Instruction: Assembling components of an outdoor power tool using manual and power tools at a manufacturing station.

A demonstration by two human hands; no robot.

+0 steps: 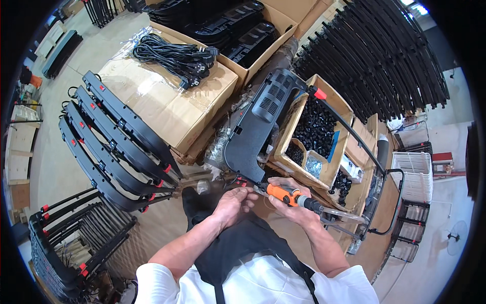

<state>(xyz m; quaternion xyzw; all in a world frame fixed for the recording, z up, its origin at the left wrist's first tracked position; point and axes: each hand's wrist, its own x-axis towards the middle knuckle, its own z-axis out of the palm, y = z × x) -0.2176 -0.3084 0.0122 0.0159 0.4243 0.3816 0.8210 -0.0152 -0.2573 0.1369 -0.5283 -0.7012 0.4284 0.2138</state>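
Note:
An orange and grey power screwdriver lies in my right hand, its tip pointing left toward the near end of a black plastic housing. A clear hose runs from the tool's rear to the right. My left hand is just below that end of the housing, fingers curled and pinched together; what they hold, if anything, is too small to make out. Small red parts sit just above the left fingertips. The housing has a vented cover at its far end, where a black metal tube frame with a red cap joins.
Right of the housing stands a wooden box with black knobs and screws. A carton bearing coiled power cords is at far left. Several curved black frames lean at left, and stacked black bars fill the far right.

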